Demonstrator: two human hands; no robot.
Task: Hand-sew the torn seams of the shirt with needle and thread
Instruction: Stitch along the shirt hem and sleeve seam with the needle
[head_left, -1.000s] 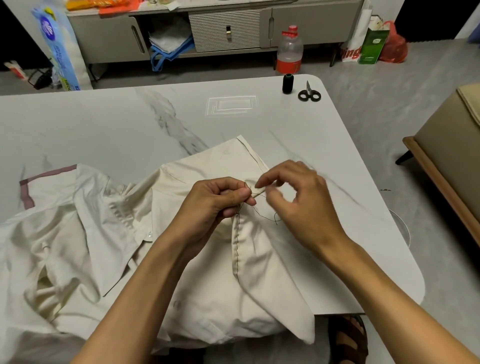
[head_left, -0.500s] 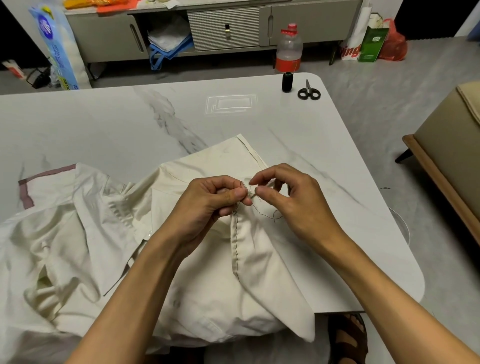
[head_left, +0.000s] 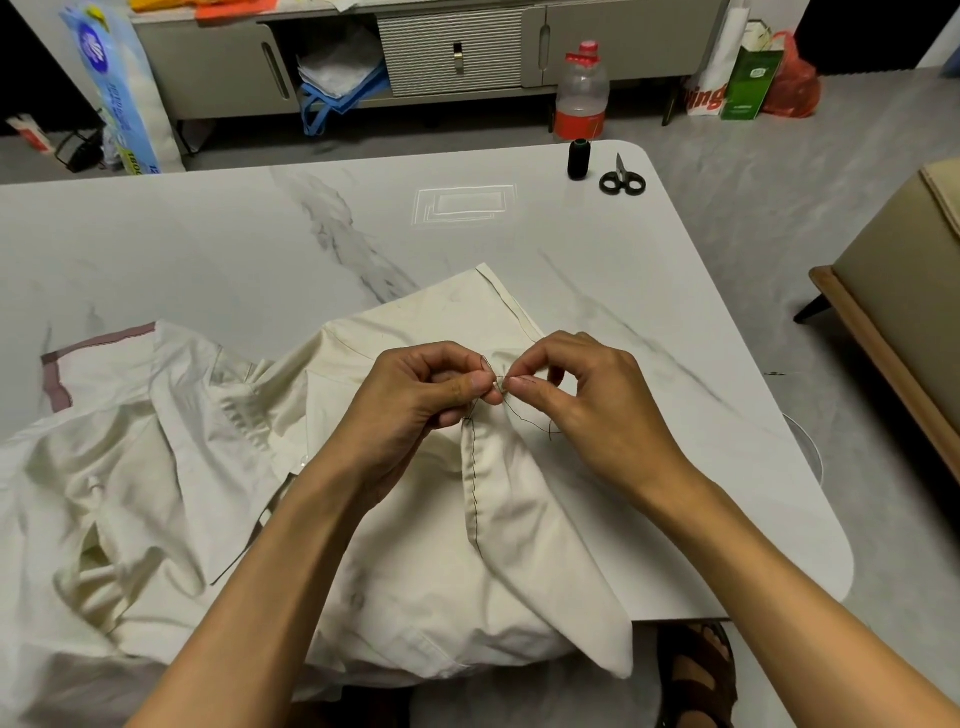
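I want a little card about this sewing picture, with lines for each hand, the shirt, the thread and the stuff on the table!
left hand: pinches the shirt at the top of the seam
right hand: pinches the thread right beside it
shirt: cream, crumpled on the table
seam: dark stitches running down toward the person
thread: dark, one loose loop under the right hand
far corner: black spool standing next to the scissors

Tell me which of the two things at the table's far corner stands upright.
The black thread spool; the scissors to its right lie flat.
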